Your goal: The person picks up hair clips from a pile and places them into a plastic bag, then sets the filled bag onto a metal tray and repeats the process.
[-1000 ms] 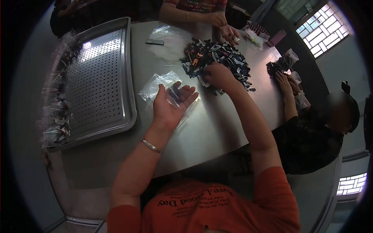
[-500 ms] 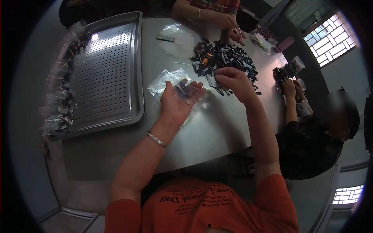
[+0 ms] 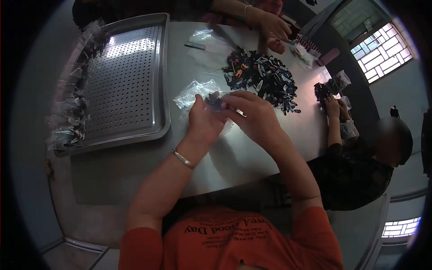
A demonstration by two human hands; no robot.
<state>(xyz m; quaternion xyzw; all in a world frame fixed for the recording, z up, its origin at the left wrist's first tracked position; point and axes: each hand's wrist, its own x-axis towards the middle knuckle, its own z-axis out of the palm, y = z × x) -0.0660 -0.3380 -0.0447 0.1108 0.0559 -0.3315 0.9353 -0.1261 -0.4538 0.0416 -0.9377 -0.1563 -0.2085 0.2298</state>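
Left hand (image 3: 204, 121) palm up, right hand (image 3: 254, 118) bent over its fingers.

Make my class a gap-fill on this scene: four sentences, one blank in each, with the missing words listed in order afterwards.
The left hand is held palm ____, close to the right hand.
Seen by the wearer, the tray is to the ____ of the pile.
A bright ____ piece stands out in the pile.
The shirt reads "Have A Good ____".

Missing words: up; left; orange; Day
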